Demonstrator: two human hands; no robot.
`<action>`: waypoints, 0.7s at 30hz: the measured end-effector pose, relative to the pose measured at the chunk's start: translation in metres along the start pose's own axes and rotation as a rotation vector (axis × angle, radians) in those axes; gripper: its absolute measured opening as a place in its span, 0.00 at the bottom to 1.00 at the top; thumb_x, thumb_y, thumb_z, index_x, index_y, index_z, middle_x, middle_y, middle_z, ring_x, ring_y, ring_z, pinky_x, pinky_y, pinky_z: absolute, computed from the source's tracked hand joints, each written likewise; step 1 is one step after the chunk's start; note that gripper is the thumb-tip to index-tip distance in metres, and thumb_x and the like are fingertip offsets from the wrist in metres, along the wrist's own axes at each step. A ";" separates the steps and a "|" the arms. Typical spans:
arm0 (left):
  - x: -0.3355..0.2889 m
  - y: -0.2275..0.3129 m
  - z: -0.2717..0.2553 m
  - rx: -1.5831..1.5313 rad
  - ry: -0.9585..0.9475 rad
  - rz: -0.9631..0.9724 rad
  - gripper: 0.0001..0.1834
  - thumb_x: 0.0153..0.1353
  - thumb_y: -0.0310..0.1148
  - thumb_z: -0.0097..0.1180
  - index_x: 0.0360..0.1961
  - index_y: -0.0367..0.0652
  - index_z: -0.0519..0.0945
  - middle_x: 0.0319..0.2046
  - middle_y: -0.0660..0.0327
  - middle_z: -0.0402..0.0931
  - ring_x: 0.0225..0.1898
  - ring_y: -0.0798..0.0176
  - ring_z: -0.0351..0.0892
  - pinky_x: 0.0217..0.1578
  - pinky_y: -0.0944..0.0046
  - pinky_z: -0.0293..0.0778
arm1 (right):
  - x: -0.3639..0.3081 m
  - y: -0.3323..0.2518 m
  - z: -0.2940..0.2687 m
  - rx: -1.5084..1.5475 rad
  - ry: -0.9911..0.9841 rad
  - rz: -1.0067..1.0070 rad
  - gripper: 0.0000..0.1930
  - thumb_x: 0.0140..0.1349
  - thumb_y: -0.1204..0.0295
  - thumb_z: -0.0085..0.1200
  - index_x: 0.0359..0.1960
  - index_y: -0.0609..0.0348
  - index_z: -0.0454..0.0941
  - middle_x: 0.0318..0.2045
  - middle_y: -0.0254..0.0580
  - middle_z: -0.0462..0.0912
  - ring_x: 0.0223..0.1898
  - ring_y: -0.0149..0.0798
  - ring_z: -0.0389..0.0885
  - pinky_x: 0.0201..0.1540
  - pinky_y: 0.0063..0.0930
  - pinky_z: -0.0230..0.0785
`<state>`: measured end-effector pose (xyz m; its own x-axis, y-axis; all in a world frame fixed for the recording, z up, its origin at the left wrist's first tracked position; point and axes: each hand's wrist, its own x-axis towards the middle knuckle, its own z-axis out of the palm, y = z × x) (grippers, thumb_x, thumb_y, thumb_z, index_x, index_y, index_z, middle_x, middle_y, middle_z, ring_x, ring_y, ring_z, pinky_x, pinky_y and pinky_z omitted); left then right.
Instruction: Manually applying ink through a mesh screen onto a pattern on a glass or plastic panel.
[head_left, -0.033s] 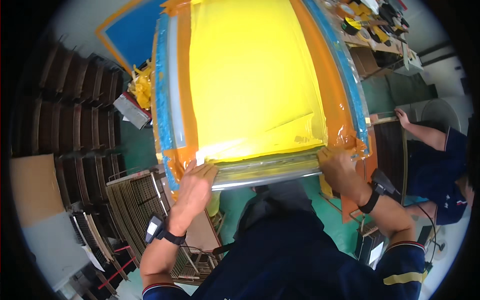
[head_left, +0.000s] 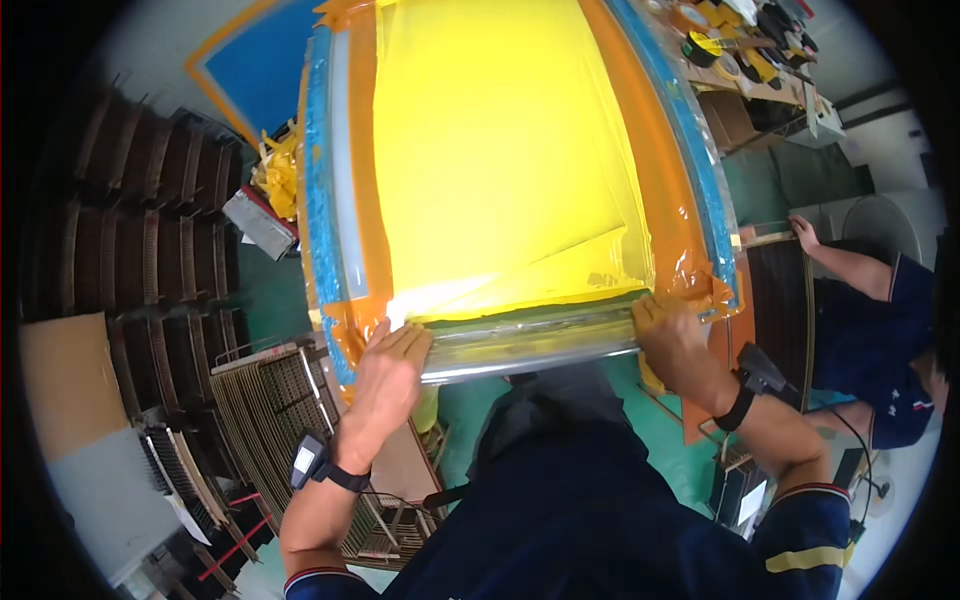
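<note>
A large screen-printing frame (head_left: 530, 362) lies in front of me, its mesh spread with bright yellow ink (head_left: 505, 150). Orange tape (head_left: 665, 190) borders the ink on both sides, and blue tape (head_left: 316, 190) runs along the outer edges. Clear shiny film seems to cover the near rail, with a dark greenish strip just beyond it. My left hand (head_left: 392, 368) is closed over that rail near its left corner, fingers on top. Toward the right corner, my right hand (head_left: 675, 338) grips the same rail. The undersides of both grips are hidden. Each wrist wears a dark strapped device.
Dark racks (head_left: 150, 160) line the left, and a wire drying rack (head_left: 270, 400) stands beside my left forearm. At the right, a co-worker (head_left: 870, 330) rests a hand on a dark rack. A cluttered bench (head_left: 755, 75) with tape rolls and tubs is at far right.
The view has shifted very slightly, with the frame's left side a little farther left. Both hands keep their hold on the near rail.
</note>
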<state>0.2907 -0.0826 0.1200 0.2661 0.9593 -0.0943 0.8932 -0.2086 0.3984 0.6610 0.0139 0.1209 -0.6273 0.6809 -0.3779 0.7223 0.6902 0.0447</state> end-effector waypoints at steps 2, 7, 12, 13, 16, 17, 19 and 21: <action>0.009 -0.004 0.003 0.107 0.128 0.046 0.21 0.44 0.15 0.52 0.44 0.29 0.79 0.44 0.43 0.79 0.49 0.44 0.78 0.60 0.45 0.65 | 0.005 0.002 0.013 0.007 0.313 -0.066 0.16 0.50 0.76 0.53 0.42 0.70 0.78 0.41 0.58 0.83 0.45 0.50 0.82 0.49 0.37 0.72; 0.069 -0.032 -0.002 0.130 0.195 0.145 0.21 0.42 0.14 0.51 0.42 0.24 0.78 0.43 0.39 0.78 0.46 0.41 0.78 0.53 0.48 0.71 | 0.049 0.031 0.003 0.052 0.304 0.013 0.19 0.51 0.79 0.50 0.46 0.75 0.75 0.47 0.63 0.79 0.51 0.54 0.79 0.57 0.40 0.69; 0.135 -0.074 -0.030 0.120 0.160 0.141 0.19 0.43 0.13 0.49 0.41 0.25 0.78 0.40 0.40 0.79 0.44 0.40 0.77 0.50 0.50 0.72 | 0.132 0.077 -0.023 -0.038 0.273 0.017 0.16 0.52 0.80 0.51 0.45 0.65 0.76 0.47 0.52 0.81 0.51 0.45 0.79 0.53 0.31 0.71; 0.149 -0.081 -0.037 0.121 0.134 0.137 0.19 0.44 0.12 0.49 0.41 0.26 0.78 0.40 0.40 0.79 0.43 0.40 0.77 0.48 0.50 0.72 | 0.148 0.086 -0.028 -0.026 0.268 0.014 0.15 0.51 0.80 0.52 0.44 0.64 0.76 0.43 0.51 0.82 0.48 0.46 0.80 0.50 0.33 0.72; 0.190 -0.106 -0.054 0.159 0.120 0.118 0.18 0.45 0.13 0.49 0.41 0.29 0.79 0.40 0.42 0.80 0.40 0.39 0.77 0.47 0.51 0.73 | 0.194 0.109 -0.054 -0.035 0.238 0.022 0.14 0.50 0.80 0.53 0.40 0.62 0.76 0.36 0.50 0.83 0.41 0.48 0.82 0.43 0.37 0.74; 0.205 -0.117 -0.056 0.193 0.139 0.120 0.18 0.47 0.13 0.49 0.41 0.30 0.80 0.38 0.43 0.80 0.39 0.40 0.77 0.45 0.51 0.74 | 0.210 0.117 -0.060 -0.055 0.206 0.046 0.13 0.49 0.80 0.54 0.39 0.61 0.76 0.32 0.50 0.83 0.37 0.49 0.82 0.40 0.39 0.74; 0.233 -0.137 -0.059 0.207 0.127 0.104 0.18 0.47 0.14 0.50 0.41 0.30 0.80 0.37 0.43 0.80 0.39 0.41 0.77 0.44 0.50 0.74 | 0.241 0.131 -0.069 -0.053 0.191 0.065 0.12 0.49 0.80 0.55 0.37 0.60 0.77 0.30 0.50 0.83 0.36 0.51 0.82 0.40 0.40 0.74; 0.263 -0.157 -0.068 0.228 0.117 0.088 0.17 0.48 0.15 0.51 0.41 0.31 0.81 0.36 0.43 0.80 0.39 0.41 0.77 0.44 0.50 0.74 | 0.273 0.144 -0.081 -0.048 0.182 0.083 0.11 0.48 0.80 0.55 0.35 0.60 0.78 0.29 0.51 0.83 0.34 0.52 0.82 0.39 0.41 0.75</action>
<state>0.1955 0.2152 0.0951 0.3140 0.9484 0.0432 0.9308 -0.3165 0.1830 0.5702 0.3193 0.0994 -0.6117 0.7660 -0.1976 0.7616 0.6378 0.1147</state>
